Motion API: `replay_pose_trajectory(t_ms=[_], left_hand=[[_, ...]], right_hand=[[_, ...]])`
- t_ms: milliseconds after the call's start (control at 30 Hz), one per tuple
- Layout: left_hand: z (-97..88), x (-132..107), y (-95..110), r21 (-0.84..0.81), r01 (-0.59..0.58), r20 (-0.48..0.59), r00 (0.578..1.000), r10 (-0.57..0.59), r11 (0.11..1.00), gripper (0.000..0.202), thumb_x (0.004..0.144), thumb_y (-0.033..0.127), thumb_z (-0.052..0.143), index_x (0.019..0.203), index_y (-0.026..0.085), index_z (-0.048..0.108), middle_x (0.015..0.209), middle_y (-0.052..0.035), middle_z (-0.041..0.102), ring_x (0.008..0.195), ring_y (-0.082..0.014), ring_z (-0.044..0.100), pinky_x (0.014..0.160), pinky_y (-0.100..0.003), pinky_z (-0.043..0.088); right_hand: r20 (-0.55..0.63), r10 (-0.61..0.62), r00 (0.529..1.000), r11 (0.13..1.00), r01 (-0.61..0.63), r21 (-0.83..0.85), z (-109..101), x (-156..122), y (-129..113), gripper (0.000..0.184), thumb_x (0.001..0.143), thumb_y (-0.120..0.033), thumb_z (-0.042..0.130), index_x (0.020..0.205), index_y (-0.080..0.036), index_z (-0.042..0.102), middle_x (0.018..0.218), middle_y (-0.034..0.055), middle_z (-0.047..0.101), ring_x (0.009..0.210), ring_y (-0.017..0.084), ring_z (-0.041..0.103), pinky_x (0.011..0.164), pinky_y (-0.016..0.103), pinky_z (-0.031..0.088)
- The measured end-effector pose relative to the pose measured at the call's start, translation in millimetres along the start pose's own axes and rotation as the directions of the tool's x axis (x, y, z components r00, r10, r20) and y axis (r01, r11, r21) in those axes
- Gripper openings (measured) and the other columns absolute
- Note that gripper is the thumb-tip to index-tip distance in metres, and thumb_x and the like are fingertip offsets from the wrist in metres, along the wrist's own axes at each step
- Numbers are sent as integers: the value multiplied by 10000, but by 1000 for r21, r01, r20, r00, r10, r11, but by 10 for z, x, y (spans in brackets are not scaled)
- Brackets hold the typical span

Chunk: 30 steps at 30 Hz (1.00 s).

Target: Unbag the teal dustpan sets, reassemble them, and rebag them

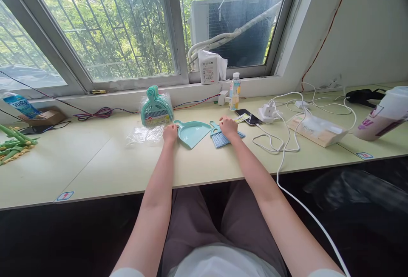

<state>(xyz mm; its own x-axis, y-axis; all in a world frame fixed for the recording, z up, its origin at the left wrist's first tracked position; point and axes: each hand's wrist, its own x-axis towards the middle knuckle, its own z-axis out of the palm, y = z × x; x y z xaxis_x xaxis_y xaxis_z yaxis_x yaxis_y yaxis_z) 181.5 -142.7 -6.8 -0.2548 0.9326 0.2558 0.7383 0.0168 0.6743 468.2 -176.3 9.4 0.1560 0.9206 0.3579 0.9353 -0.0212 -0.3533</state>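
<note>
A light teal dustpan (193, 131) lies on the table in front of me. My left hand (170, 134) is closed at its left edge, beside the handle; the exact finger contact is small and partly hidden. To the right is a matching hand brush (220, 140) with blue bristles pointing toward me. My right hand (228, 127) is curled over the brush's body, hiding part of it. Crumpled clear plastic wrap (146, 135) lies left of my left hand. Behind it, a stack of teal dustpan-and-brush sets (156, 107) in clear wrapping leans against the window ledge.
Past my right hand, a yellow card (242, 118) overlaps a phone (251, 118). A drink bottle (235, 91), a charger plug (268, 112), white cables, a tissue pack (315, 129) and a large cup (384, 115) stand to the right. Cables and green plants (14, 144) lie left.
</note>
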Motion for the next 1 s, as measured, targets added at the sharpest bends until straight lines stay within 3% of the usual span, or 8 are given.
replay_pose_trajectory(t_ms=[133, 333, 533, 667, 867, 933, 1000], left_hand=[[-8, -17, 26, 49, 16, -9, 1000, -16, 999, 418, 924, 340, 355, 955, 205, 749, 1064, -126, 724, 981, -263, 634, 805, -345, 434], [-12, -48, 72, 88, -6, 1, 1000, 5, 996, 389, 917, 395, 407, 896, 204, 745, 1013, -133, 731, 991, -286, 634, 785, -340, 432], [7, -48, 78, 99, -33, 17, 999, 31, 995, 243, 833, 386, 559, 889, 230, 737, 1038, -88, 735, 990, -284, 639, 790, -338, 440], [10, -53, 78, 88, -30, 7, 1000, 30, 996, 210, 825, 351, 569, 849, 224, 735, 1022, -100, 735, 978, -282, 641, 786, -336, 447], [38, -98, 132, 124, -85, -51, 994, 92, 989, 222, 829, 299, 539, 822, 194, 735, 957, -136, 726, 975, -311, 631, 806, -371, 455], [77, -128, 196, 48, -116, -22, 993, 118, 992, 253, 842, 332, 524, 793, 193, 730, 909, -129, 724, 918, -292, 641, 778, -358, 459], [130, -174, 290, -127, -163, 58, 983, 172, 978, 315, 861, 397, 502, 770, 192, 724, 816, -104, 713, 772, -244, 644, 716, -332, 464]], right_hand=[[47, 12, 999, 1000, -11, -18, 35, 5, 14, 302, 893, -165, 454, 1141, -197, 622, 1125, 115, 684, 994, 254, 638, 774, 325, 427], [149, 3, 989, 999, 5, -53, 103, -4, -29, 349, 837, -359, 579, 1137, -185, 616, 1187, 128, 642, 1168, 298, 531, 919, 388, 378], [152, 12, 988, 1000, -9, -18, 113, -20, -99, 274, 777, -299, 610, 1029, -202, 655, 1081, 95, 686, 1098, 270, 571, 919, 383, 354], [101, 24, 995, 1000, -25, 10, 116, -14, -94, 303, 744, -304, 642, 1024, -188, 645, 1009, 93, 704, 1037, 266, 594, 912, 380, 350], [-87, -30, 996, 993, 40, 108, 74, -32, -147, 251, 809, -272, 555, 1043, -204, 617, 1029, 91, 696, 1036, 256, 574, 893, 370, 345], [-82, -58, 995, 987, 69, 147, 72, -45, -189, 250, 812, -275, 561, 1048, -214, 616, 1007, 87, 697, 1034, 257, 572, 899, 373, 344], [-26, -74, 997, 981, 78, 178, 90, -55, -225, 255, 799, -271, 588, 1046, -224, 624, 980, 72, 702, 1031, 254, 576, 920, 379, 340]])
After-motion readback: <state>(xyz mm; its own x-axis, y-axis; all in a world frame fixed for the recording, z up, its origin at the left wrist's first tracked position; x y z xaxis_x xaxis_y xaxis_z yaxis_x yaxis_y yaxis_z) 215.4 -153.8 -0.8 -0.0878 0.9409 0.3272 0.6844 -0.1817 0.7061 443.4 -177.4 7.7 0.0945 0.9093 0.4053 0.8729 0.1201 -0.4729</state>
